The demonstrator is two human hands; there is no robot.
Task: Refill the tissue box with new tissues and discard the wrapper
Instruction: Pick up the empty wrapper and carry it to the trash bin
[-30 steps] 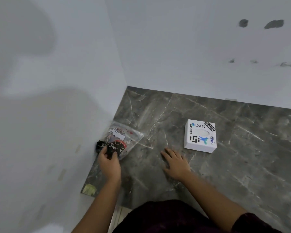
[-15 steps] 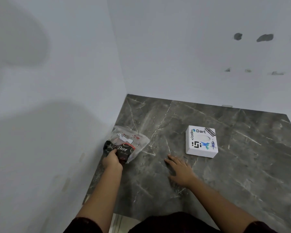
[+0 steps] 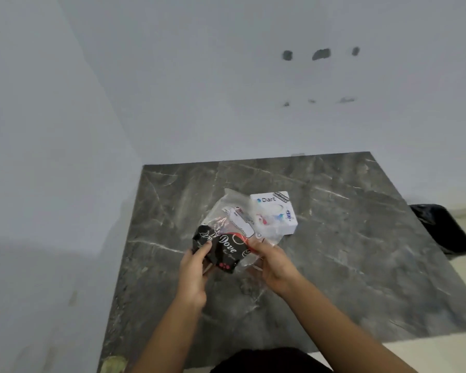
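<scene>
Both hands hold the tissue pack [image 3: 228, 238] up above the dark marble table [image 3: 334, 265], in front of the body. The left hand [image 3: 193, 275] has its fingers [image 3: 203, 249] closed on the black printed end of the pack. The right hand [image 3: 273, 265] pinches the clear plastic at the opposite edge, fingers closed on the film. The pack is a thin see-through wrapper with a black band and some printed labels; the tissue stack inside is not clearly visible through the glare.

The tissue box [image 3: 276, 212], white with stickers on the lid, sits on the table just behind the pack and is partly hidden by the plastic. A black bin [image 3: 444, 228] stands on the floor off the table's right edge, well apart from the hands.

Step in hand, as judged: opening the wrapper. Nothing is torn yet that I can see.

Notes for doing it well: keep the left grip firm on the stiff printed end as an anchor, and pull the loose film with the right hand along a seam, not across the tissues. Tear slowly so the stack does not spill onto the table. Keep the wrapper in one piece so that it goes into the bin in a single drop.
</scene>
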